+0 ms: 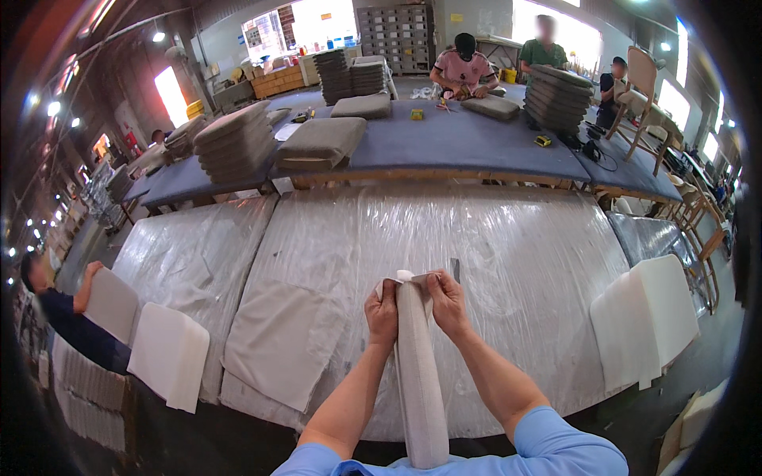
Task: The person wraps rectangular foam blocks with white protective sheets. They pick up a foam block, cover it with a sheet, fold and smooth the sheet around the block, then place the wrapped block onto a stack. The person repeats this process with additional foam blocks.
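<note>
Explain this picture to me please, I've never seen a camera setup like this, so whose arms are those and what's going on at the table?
There's no machine here. A wide fisheye camera worn on the person's head looks down, which is why straight edges bend. The bare left hand and right hand are the wearer's own. Each grips an edge of a light grey fabric cover, wrapped around what looks like a cushion seen edge-on. Beneath is a plastic-covered table, with a grey fabric piece to the left and white cushion pads to the right. Beyond stands a blue-grey table bearing stacked grey cushions, with other people around.
</note>
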`<state>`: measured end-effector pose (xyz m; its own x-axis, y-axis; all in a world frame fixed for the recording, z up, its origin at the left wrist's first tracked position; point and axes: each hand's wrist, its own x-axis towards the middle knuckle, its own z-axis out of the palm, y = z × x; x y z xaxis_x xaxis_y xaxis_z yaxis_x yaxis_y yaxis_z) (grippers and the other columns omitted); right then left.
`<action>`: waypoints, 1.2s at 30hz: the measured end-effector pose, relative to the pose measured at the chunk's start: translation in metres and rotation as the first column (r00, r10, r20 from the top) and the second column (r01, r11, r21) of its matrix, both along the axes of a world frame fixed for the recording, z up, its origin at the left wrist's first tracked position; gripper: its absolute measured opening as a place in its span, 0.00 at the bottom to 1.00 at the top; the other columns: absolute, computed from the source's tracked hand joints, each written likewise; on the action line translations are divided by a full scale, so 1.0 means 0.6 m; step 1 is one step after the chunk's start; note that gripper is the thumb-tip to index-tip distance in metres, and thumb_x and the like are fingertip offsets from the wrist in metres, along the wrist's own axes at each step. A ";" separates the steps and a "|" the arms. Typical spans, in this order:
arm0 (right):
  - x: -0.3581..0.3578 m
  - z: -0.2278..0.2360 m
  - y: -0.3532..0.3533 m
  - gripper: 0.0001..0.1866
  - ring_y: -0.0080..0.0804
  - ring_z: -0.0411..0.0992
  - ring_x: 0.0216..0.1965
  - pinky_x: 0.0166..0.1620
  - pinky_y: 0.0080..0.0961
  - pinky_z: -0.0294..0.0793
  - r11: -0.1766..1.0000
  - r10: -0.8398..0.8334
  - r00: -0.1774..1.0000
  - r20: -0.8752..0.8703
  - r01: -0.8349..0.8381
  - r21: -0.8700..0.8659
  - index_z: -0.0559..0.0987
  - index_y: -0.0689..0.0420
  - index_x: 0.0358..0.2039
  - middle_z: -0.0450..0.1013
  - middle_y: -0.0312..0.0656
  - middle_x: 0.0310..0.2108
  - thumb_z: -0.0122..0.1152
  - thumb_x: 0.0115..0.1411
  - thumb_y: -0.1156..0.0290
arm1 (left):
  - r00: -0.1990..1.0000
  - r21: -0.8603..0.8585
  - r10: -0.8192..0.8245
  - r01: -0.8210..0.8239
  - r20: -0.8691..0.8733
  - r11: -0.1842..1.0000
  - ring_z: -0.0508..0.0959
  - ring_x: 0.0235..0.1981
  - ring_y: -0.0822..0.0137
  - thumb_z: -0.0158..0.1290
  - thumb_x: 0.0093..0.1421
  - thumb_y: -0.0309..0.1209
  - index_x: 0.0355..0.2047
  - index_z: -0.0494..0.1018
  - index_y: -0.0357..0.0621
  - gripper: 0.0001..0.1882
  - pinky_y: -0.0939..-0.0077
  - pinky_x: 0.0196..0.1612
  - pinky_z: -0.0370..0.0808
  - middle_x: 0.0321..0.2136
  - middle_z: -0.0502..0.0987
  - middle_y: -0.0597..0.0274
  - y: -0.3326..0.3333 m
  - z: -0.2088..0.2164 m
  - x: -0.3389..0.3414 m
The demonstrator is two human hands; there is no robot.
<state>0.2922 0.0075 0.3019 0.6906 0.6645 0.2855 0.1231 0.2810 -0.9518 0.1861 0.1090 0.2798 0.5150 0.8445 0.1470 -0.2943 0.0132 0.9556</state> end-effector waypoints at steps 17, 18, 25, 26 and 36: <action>0.028 0.028 0.102 0.17 0.16 0.58 0.29 0.32 0.21 0.61 0.987 0.127 0.985 -0.119 -0.137 -0.079 0.72 0.57 0.27 0.63 0.26 0.25 0.53 0.74 0.63 | 0.990 -0.058 0.110 -0.115 -0.089 0.992 0.67 0.29 0.79 0.46 0.76 0.44 0.28 0.74 0.44 0.21 0.80 0.33 0.67 0.26 0.71 0.76 0.012 0.005 0.020; 0.029 0.027 0.102 0.17 0.16 0.58 0.29 0.31 0.21 0.60 0.987 0.133 0.982 -0.133 -0.143 -0.070 0.72 0.57 0.27 0.63 0.25 0.25 0.53 0.73 0.63 | 0.993 -0.060 0.099 -0.103 -0.066 0.993 0.67 0.29 0.79 0.46 0.76 0.44 0.28 0.74 0.44 0.21 0.80 0.33 0.67 0.26 0.71 0.76 0.015 0.003 0.022; 0.025 0.042 0.096 0.21 0.15 0.56 0.27 0.29 0.21 0.58 0.980 0.097 0.994 -0.046 -0.103 -0.171 0.70 0.57 0.24 0.61 0.25 0.22 0.56 0.72 0.59 | 0.999 -0.127 -0.046 0.048 0.024 0.991 0.68 0.29 0.80 0.47 0.75 0.46 0.30 0.76 0.47 0.21 0.80 0.33 0.68 0.27 0.72 0.75 0.020 0.004 0.005; 0.028 0.043 0.095 0.22 0.15 0.56 0.26 0.28 0.22 0.57 0.980 0.078 0.997 -0.005 -0.078 -0.185 0.69 0.56 0.22 0.60 0.25 0.21 0.58 0.71 0.58 | 0.996 -0.133 -0.087 0.089 0.025 0.987 0.69 0.30 0.79 0.47 0.75 0.47 0.31 0.77 0.46 0.21 0.79 0.33 0.68 0.28 0.73 0.74 0.019 0.009 -0.001; 0.018 0.063 0.134 0.28 0.16 0.52 0.20 0.21 0.28 0.51 0.942 -0.012 0.978 0.207 0.080 -0.325 0.62 0.54 0.12 0.55 0.26 0.15 0.73 0.56 0.59 | 0.886 0.187 -0.115 0.219 -0.449 0.958 0.79 0.33 0.58 0.46 0.73 0.40 0.56 0.72 0.35 0.21 0.64 0.40 0.74 0.35 0.80 0.53 0.054 -0.029 -0.017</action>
